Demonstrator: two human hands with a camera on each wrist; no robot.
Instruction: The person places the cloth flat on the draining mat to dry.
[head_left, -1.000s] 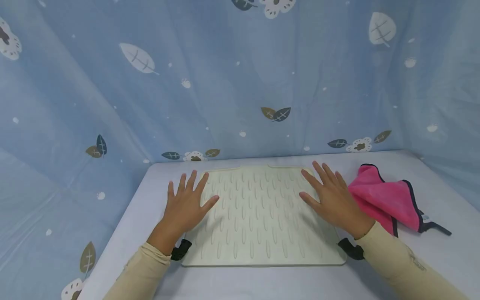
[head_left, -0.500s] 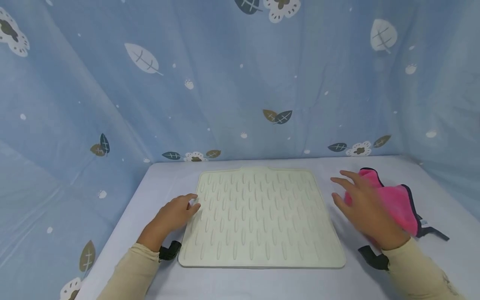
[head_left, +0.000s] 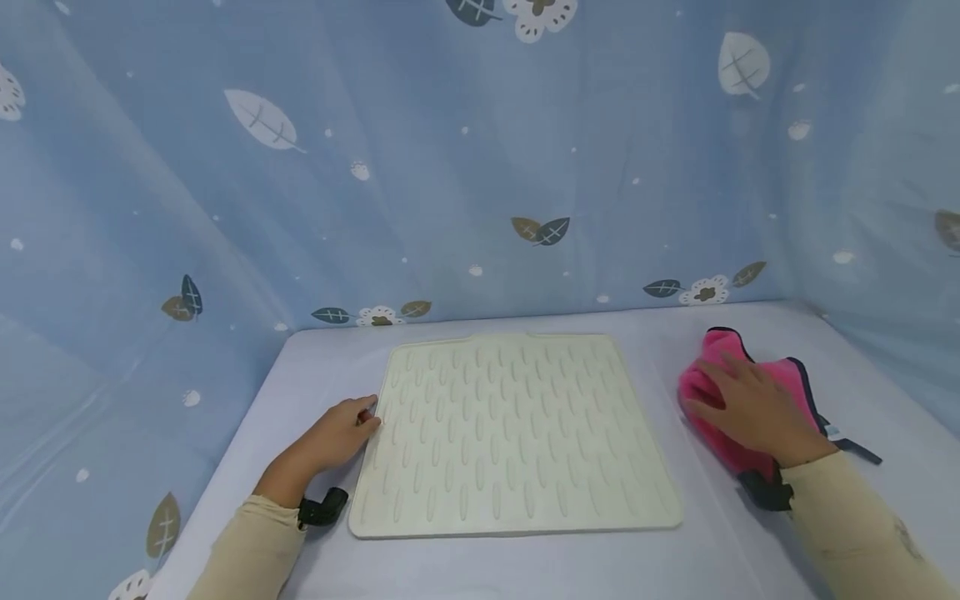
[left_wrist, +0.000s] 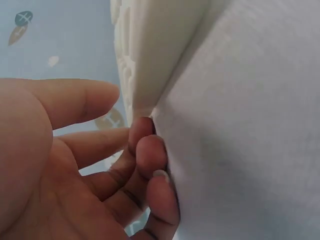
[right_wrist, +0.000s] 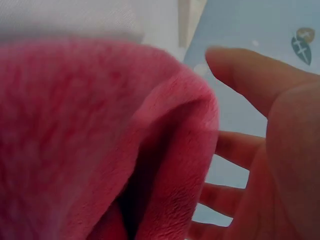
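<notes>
The fingertips (left_wrist: 150, 155) of the left hand (head_left: 330, 435) bend against the lower edge of the cream mat (head_left: 517, 442) at its 9 o'clock side, with the thumb standing apart; whether they hold that edge or merely touch it cannot be told. The right hand (head_left: 753, 412) lies over the pink cloth (head_left: 786, 385), at 3 o'clock from the mat, with loose, parted fingers and, in the right wrist view, a thumb clear of the fold; it appears to grasp nothing. Compared with a second earlier, the hands are no longer both spread above the mat: the left is at its edge, and the right is out at the cloth. The change suggests that the work now divides between the two items, neither of which appears lifted; the mat seems to lie flat, its raised oval ridges facing up. A dark strap (head_left: 858, 450) extends from the cloth toward 4 o'clock. Beneath everything runs the white table (head_left: 480, 567). Farther out, a blue curtain (head_left: 420, 192), printed with leaves, flowers and paw prints, rises at 12 o'clock and continues round toward 9 and 3 o'clock.
</notes>
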